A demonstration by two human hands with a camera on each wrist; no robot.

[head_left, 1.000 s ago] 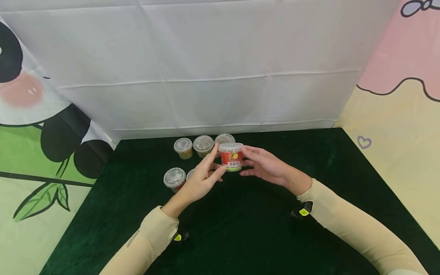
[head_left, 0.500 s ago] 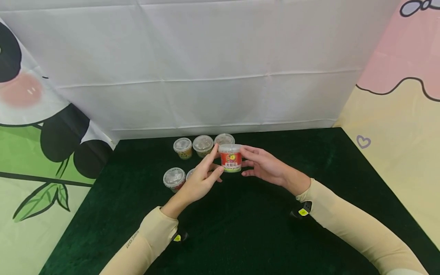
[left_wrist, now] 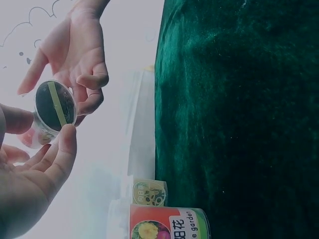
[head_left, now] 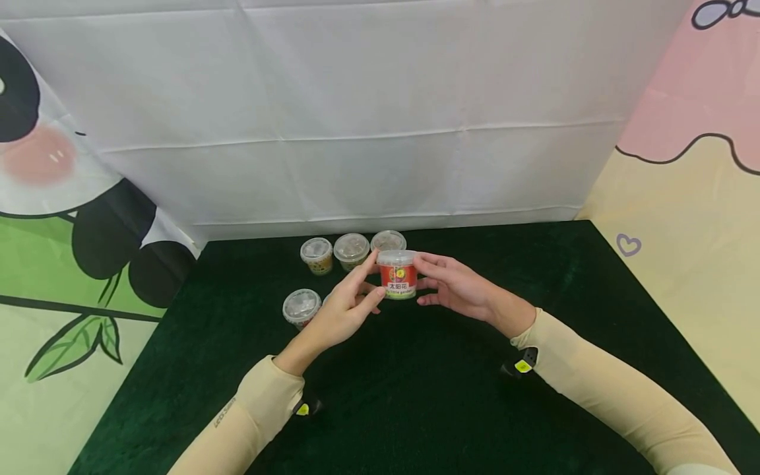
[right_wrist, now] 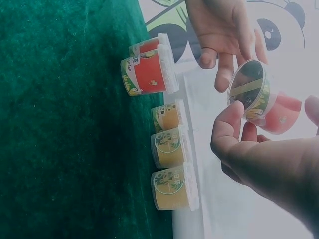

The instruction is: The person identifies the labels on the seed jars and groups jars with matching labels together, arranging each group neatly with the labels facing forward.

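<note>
A small round tub (head_left: 398,277) with a red label and a clear lid is held upright above the table, between both hands. My left hand (head_left: 344,309) grips its left side, one finger at the lid and the thumb low on the front. My right hand (head_left: 460,288) pinches it from the right near the lid, with the lower fingers spread. From beneath, the left wrist view shows the tub's dark base (left_wrist: 46,112) crossed by a yellow strip. Fingertips of both hands meet the same tub (right_wrist: 284,114) in the right wrist view.
Three yellow-labelled tubs stand in a back row, among them a left one (head_left: 316,254) and a middle one (head_left: 351,248). A red-labelled tub (head_left: 301,307) stands nearer; another beside it is hidden by my left hand. Dark green cloth (head_left: 415,409) covers the table, below a white backdrop (head_left: 368,178).
The held tub has come down slightly, and its label has turned a little to the left. Both hands keep almost the same place, and the standing tubs have not moved.
</note>
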